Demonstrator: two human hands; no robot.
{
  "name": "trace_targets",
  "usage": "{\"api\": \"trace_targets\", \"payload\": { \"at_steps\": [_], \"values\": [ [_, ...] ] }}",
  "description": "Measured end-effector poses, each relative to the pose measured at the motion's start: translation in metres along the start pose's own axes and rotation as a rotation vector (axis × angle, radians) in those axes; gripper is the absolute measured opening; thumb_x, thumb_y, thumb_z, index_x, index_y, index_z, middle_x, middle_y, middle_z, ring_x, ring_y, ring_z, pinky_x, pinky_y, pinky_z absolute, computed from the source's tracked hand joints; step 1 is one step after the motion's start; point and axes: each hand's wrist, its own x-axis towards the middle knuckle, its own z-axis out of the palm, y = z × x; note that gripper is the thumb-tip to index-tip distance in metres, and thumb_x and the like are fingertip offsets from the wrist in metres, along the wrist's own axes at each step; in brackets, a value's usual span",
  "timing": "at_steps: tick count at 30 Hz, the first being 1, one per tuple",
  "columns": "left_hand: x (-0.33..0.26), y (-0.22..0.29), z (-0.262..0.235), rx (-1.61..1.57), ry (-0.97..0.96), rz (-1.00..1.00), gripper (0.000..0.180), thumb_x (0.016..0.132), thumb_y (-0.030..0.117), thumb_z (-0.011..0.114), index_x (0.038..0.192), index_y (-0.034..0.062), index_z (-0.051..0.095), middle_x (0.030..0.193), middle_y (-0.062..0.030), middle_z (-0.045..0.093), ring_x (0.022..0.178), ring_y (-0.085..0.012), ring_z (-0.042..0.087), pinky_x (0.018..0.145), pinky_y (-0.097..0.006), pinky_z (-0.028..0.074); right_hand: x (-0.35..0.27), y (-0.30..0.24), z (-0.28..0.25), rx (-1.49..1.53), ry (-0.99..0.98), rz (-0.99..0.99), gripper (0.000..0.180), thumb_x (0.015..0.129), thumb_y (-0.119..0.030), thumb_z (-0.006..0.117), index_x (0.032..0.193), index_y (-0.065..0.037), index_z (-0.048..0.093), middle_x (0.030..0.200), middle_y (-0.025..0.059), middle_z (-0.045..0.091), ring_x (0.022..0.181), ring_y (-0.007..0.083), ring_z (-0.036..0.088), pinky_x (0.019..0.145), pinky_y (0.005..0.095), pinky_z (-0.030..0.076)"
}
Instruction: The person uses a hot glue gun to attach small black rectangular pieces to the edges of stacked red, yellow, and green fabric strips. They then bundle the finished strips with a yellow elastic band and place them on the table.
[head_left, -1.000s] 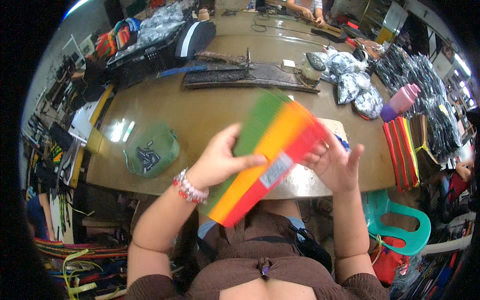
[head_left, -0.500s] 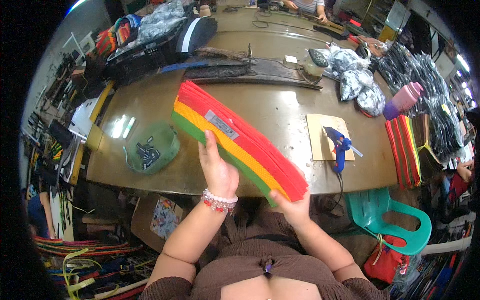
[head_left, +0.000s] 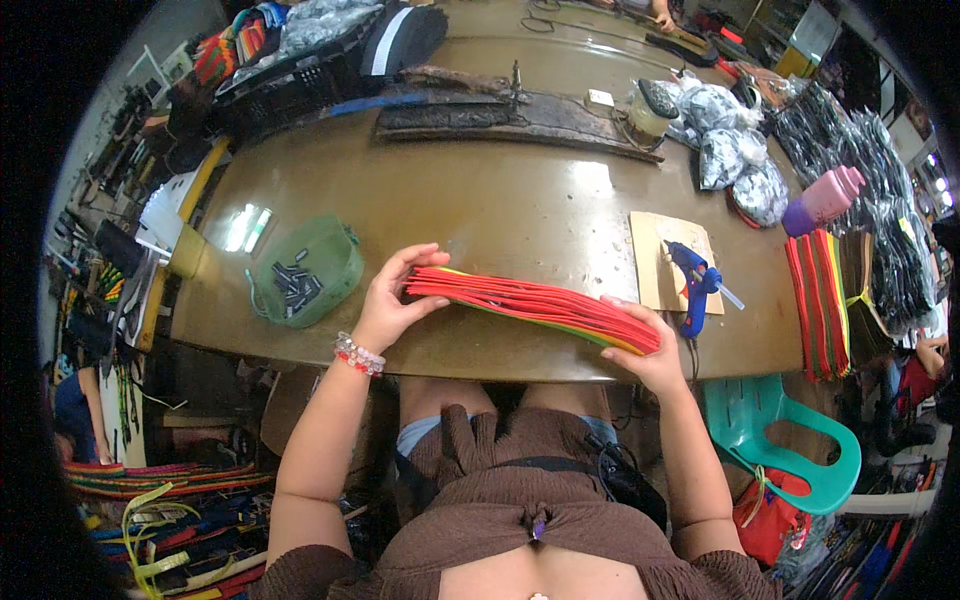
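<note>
One stack of red, yellow and green felt sheets [head_left: 530,303] lies edge-on across the near part of the desk [head_left: 500,200], and we see it spanning between both hands. The left hand [head_left: 390,300] grasps its left end, fingers curled over the top edge; the right hand [head_left: 650,355] grips the right end from below. Just right of it, a blue glue gun [head_left: 692,285] rests on a cardboard piece [head_left: 655,250]. Left of the stack sits a green container [head_left: 305,272].

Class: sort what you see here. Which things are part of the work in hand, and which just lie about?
In hand:
left hand
right hand
red, yellow and green flat stack

Lying about:
blue glue gun
green bowl
purple bottle
striped pile
</note>
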Motion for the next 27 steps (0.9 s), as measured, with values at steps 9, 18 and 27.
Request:
{"api": "trace_targets", "payload": {
  "at_steps": [9,18,27],
  "values": [
    [-0.005,0.032,0.036,0.974,0.298,0.604,0.056,0.067,0.016,0.084,0.12,0.0183,0.063,0.133,-0.01,0.048,0.127,-0.0333,0.044,0.109,-0.049,0.034,0.002,-0.006,0.004,-0.139,0.074,0.109,0.054,0.074,0.003,0.076,0.125,-0.003,0.059,0.123,0.0129,0.063,0.113,0.0186,0.06,0.101,0.0329,0.044],
    [-0.012,0.033,0.048,1.114,0.267,0.664,0.033,0.065,0.018,0.084,0.096,0.0207,0.071,0.122,-0.0048,0.053,0.116,-0.0288,0.05,0.1,-0.047,0.038,0.01,-0.011,0.012,0.034,0.179,0.189,0.047,0.079,0.0,0.073,0.124,0.001,0.058,0.117,0.0074,0.065,0.108,0.0139,0.059,0.097,0.0295,0.044],
    [-0.011,0.064,0.062,1.082,0.127,0.381,0.029,0.066,0.022,0.082,0.09,0.0146,0.067,0.093,-0.0004,0.058,0.086,-0.0209,0.053,0.078,-0.036,0.039,0.011,-0.009,0.012,0.014,0.187,0.188,0.041,0.081,0.0,0.071,0.12,0.002,0.059,0.115,0.0078,0.066,0.106,0.0136,0.06,0.096,0.029,0.045]
  ]
}}
